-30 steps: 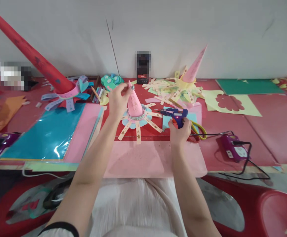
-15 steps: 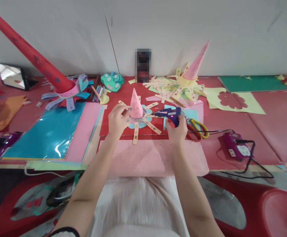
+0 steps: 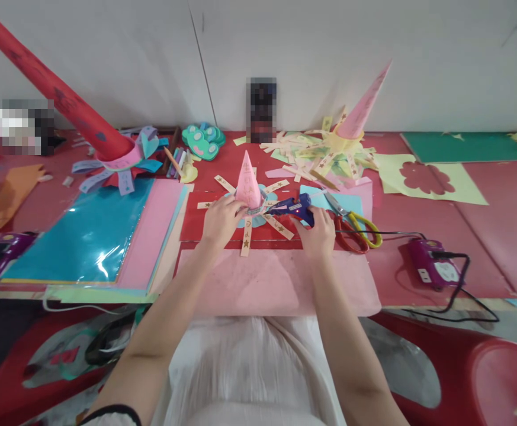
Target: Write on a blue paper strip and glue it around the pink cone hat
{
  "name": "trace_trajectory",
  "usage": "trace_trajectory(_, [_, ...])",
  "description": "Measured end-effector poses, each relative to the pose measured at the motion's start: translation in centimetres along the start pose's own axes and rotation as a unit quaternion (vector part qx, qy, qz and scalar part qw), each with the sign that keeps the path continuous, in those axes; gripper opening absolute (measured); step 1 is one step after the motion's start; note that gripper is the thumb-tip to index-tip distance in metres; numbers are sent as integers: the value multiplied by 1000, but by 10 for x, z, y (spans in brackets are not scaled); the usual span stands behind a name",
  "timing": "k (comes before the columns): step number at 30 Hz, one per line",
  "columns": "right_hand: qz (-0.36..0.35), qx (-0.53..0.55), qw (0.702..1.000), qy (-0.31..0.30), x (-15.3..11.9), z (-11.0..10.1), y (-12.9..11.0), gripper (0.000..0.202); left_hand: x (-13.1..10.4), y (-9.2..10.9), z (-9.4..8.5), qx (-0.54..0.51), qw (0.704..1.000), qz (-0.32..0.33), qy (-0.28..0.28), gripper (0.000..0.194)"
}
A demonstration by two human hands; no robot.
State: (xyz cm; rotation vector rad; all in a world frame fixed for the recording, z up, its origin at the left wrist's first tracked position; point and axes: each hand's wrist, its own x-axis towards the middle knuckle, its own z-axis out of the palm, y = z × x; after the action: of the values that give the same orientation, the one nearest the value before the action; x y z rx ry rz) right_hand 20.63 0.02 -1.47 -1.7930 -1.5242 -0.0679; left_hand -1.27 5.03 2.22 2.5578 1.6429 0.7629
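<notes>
A small pink paper cone [image 3: 248, 184] stands upright on a light blue base, with tan strips [image 3: 246, 236] marked with stars spreading out around it. The fingers of my left hand [image 3: 222, 222] are closed at the cone's lower left edge, by the silvery band around it. My right hand [image 3: 318, 234] is wrapped round a dark blue glue gun [image 3: 298, 207], whose nozzle points left and reaches the band's right side. Whether the tip touches the band is hard to tell.
Scissors [image 3: 365, 229] lie right of my right hand, near a purple power socket [image 3: 433, 263] with a black cord. Behind are a yellow-based pink cone [image 3: 362, 112] and paper strips. A tall red cone [image 3: 76, 112] leans at left, behind blue sheets [image 3: 89, 236].
The glue gun has moved left and slightly down, its nozzle now at the band. My left hand has shifted right, closer against the cone's lower edge. The camera view has moved slightly.
</notes>
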Motion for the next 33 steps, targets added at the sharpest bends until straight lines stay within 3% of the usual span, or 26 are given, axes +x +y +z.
trace_trajectory(18, [-46, -43, 998, -22, 6, -5, -18, 23, -1, 0, 6, -13, 999, 20, -25, 20])
trace_trajectory(33, [-50, -42, 998, -14, 3, -2, -14, 21, 0, 1, 6, -15, 999, 13, -37, 20])
